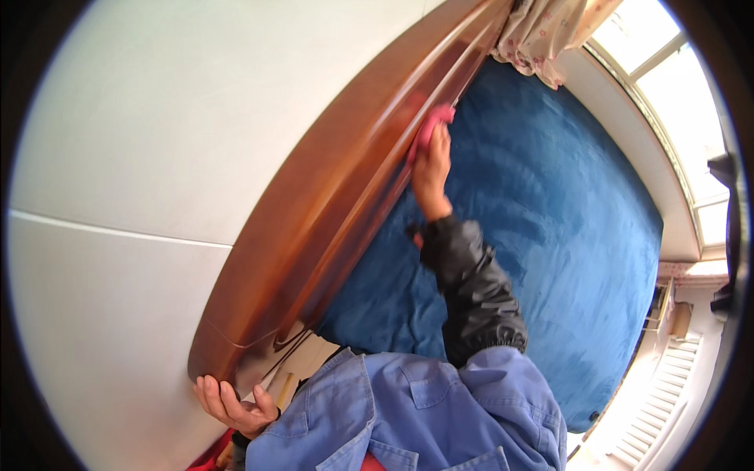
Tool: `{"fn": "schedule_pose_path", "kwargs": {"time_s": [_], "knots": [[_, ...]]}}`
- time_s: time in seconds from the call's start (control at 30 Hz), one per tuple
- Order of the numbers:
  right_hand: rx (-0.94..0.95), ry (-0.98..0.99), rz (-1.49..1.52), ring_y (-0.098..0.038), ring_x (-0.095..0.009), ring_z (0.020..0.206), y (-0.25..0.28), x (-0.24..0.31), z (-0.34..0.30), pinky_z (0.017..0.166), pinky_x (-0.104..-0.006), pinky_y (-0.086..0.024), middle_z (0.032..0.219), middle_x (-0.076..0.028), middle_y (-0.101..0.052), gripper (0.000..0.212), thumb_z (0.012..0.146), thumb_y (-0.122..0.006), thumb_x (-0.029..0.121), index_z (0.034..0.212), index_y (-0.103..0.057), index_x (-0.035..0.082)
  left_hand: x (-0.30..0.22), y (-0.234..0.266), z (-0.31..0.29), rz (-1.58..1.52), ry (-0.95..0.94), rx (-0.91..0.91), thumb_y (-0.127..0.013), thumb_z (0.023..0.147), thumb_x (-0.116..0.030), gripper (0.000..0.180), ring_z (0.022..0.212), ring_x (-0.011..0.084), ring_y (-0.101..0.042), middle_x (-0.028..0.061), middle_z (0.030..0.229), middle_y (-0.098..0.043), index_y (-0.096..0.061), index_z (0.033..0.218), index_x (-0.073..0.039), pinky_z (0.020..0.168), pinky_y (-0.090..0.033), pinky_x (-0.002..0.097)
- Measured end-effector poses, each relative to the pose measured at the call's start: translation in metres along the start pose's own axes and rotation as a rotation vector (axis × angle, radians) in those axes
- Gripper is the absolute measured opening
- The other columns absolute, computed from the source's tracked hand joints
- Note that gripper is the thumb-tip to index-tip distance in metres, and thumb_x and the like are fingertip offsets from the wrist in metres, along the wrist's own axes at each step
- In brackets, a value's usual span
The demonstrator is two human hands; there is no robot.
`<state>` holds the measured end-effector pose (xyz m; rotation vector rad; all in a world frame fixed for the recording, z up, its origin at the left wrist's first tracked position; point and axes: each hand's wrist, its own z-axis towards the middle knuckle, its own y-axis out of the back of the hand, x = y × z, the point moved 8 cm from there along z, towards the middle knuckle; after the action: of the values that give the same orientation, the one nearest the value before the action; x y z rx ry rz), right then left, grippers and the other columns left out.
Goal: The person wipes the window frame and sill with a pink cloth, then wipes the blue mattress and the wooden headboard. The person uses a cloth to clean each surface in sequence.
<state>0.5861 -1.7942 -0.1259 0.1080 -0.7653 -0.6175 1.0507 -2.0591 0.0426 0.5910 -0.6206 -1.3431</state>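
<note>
A long, glossy brown wooden headboard (263, 235) runs diagonally from the lower left to the top, with ridges along its length. Against its ridged face, my right hand (431, 169) presses a pink cloth (437, 122), fingers closed over it, the arm stretched forward in a black sleeve cover. My left hand (236, 403) holds the near lower end of the headboard, fingers curled on its edge and thumb to the side. Beside the headboard lies the blue bed cover (542, 212), under my reaching arm.
A pale wall (141, 118) stands left behind the headboard. At the top hangs a floral curtain (542, 35), beside a bright window (679, 102). A white radiator (658, 400) is at the lower right. Something red (210, 455) shows below my left hand.
</note>
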Motion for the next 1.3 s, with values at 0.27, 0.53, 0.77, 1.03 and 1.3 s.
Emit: {"fn": "schedule_pose_path", "kwargs": {"time_s": [0.27, 0.53, 0.77, 1.03, 1.3], "knots": [[0.059, -0.772, 0.598, -0.063, -0.017, 0.094, -0.078, -0.200, -0.011, 0.074, -0.0301, -0.052, 0.108, -0.004, -0.063, 0.042, 0.094, -0.045, -0.008, 0.129, -0.062, 0.009, 0.001, -0.001, -0.002, 0.007, 0.001, -0.018, -0.061, 0.092, -0.024, 0.055, 0.133, 0.0461, -0.047, 0.0243, 0.143, -0.048, -0.050, 0.138, 0.004, 0.113, -0.037, 0.0636], [-0.164, -1.091, 0.866, -0.058, -0.009, 0.075, -0.097, -0.182, -0.180, 0.060, -0.0251, -0.049, 0.104, -0.003, -0.063, 0.051, 0.098, -0.047, -0.007, 0.142, -0.060, 0.015, -0.001, 0.001, 0.009, 0.019, -0.018, 0.010, -0.062, 0.092, -0.025, 0.057, 0.134, 0.0456, -0.046, 0.0245, 0.145, -0.046, -0.049, 0.139, 0.005, 0.113, -0.037, 0.0634], [-0.168, -0.217, -0.055, -0.062, -0.033, 0.115, -0.031, -0.104, -0.010, 0.097, -0.0371, -0.051, 0.131, -0.014, -0.060, 0.051, 0.089, -0.055, -0.004, 0.137, -0.061, 0.009, -0.001, 0.000, 0.000, 0.009, -0.010, 0.012, -0.061, 0.094, -0.025, 0.056, 0.134, 0.0455, -0.046, 0.0244, 0.145, -0.046, -0.049, 0.139, 0.005, 0.112, -0.038, 0.0629], [0.280, -0.772, -0.235, -0.066, -0.049, 0.092, -0.047, -0.092, -0.161, 0.080, -0.0553, -0.053, 0.100, -0.029, -0.067, 0.028, 0.087, -0.058, 0.005, 0.115, -0.063, 0.004, -0.010, 0.001, 0.041, 0.017, -0.068, 0.010, -0.058, 0.096, -0.026, 0.053, 0.133, 0.0456, -0.049, 0.0248, 0.144, -0.049, -0.051, 0.139, 0.005, 0.112, -0.040, 0.0607], [0.690, -1.513, 0.755, -0.060, -0.032, 0.049, -0.058, 0.054, -0.353, 0.040, -0.0441, -0.049, 0.062, -0.017, -0.059, 0.023, 0.093, -0.044, 0.003, 0.075, -0.059, 0.003, -0.005, -0.010, 0.034, -0.023, -0.089, -0.025, -0.060, 0.096, -0.023, 0.053, 0.132, 0.0479, -0.051, 0.0275, 0.143, -0.053, -0.053, 0.138, 0.008, 0.111, -0.041, 0.0574]]}}
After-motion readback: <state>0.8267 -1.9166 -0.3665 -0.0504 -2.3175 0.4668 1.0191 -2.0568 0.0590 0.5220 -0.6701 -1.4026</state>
